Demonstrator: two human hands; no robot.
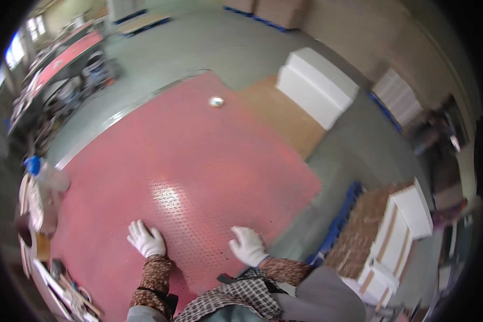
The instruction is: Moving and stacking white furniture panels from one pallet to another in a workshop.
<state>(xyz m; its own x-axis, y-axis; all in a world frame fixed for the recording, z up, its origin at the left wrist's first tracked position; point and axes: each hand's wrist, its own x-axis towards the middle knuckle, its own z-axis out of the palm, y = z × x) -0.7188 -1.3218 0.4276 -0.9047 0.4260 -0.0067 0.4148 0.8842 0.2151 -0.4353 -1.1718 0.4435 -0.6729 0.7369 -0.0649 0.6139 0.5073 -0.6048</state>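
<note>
My left hand (146, 239), in a white knitted glove, lies palm down on the red textured mat (161, 139) that covers the table in front of me. Its fingers are spread and it holds nothing. To its right, near the mat's front right edge, my right hand (248, 247) wears the same kind of glove. That hand is open too, thumb apart, with nothing visible in it. A small round roll, perhaps tape (216, 102), sits toward the mat's far edge.
At the left edge stand a clear bottle with a blue cap (47, 173) and a tape roll (41, 247). Beyond the mat, a brown board (281, 110) carries white blocks (317, 86). Stacked brown pieces (362, 225) lie beside a blue pallet (335, 228) on the right.
</note>
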